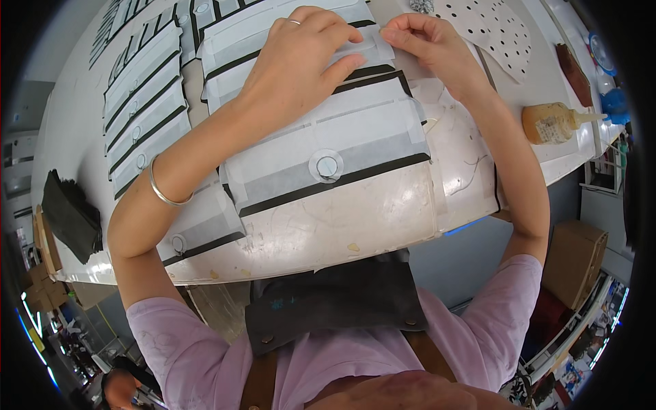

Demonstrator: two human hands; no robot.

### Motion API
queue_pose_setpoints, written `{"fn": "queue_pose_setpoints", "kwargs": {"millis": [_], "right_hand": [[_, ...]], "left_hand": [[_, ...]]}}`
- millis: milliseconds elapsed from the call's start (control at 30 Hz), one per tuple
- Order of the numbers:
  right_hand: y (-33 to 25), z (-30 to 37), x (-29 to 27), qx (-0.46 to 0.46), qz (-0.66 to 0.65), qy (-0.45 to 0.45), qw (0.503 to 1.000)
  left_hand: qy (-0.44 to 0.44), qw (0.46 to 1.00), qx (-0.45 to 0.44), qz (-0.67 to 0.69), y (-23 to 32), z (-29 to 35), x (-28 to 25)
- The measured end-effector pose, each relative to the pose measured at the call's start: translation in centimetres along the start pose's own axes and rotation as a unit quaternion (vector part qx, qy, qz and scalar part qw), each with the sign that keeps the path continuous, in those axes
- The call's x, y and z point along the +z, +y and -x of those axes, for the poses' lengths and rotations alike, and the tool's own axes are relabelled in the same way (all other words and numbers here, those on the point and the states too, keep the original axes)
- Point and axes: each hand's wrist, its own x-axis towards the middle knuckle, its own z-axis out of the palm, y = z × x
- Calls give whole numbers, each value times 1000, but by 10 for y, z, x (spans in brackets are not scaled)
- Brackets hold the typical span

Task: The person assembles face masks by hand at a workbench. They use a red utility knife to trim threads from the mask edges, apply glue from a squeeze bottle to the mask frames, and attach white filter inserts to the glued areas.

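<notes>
My left hand (294, 65) hovers over the far part of a row of overlapping white-backed panels, its thumb and fingers apart and nothing visible in them. Just to the right, my right hand (441, 55) has thumb and forefinger pinched together at the right end of the panels; anything between them is too small to make out. Closest to me lies a white panel (273, 164) with black edges and a round metal disc (326, 166) near its lower edge. More such panels (160, 89) overlap in a column at the left.
On the right stand a squeeze bottle (547, 124) of yellowish liquid and a blue container (615, 106). A white sheet with black dots (502, 34) lies beyond my right hand. Dark pieces (70, 215) are stacked at the table's left edge. A cardboard box (577, 263) stands below right.
</notes>
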Motion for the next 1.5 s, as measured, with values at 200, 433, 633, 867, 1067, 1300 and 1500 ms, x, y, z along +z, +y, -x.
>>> {"fn": "queue_pose_setpoints", "kwargs": {"millis": [200, 433, 633, 867, 1067, 1300, 1500], "right_hand": [[1, 0, 6, 12, 18, 33, 999], [-10, -4, 4, 47, -74, 12, 996], [-22, -1, 0, 86, -143, -23, 986], [-39, -2, 0, -50, -32, 53, 997], [-58, -3, -11, -70, 146, 6, 987], [-42, -11, -26, 15, 79, -133, 988], [-25, -29, -18, -15, 152, -99, 983]], "left_hand": [[1, 996, 64, -58, 4, 5, 2], [38, 981, -98, 165, -8, -18, -2], [-69, 876, -226, 420, -19, -36, 16], [-81, 922, -244, 290, -4, -44, -4], [-67, 940, -239, 234, 10, -50, -12], [-109, 970, -169, 139, -11, -13, -11], [-45, 997, 23, 57, -19, 8, 6]]}}
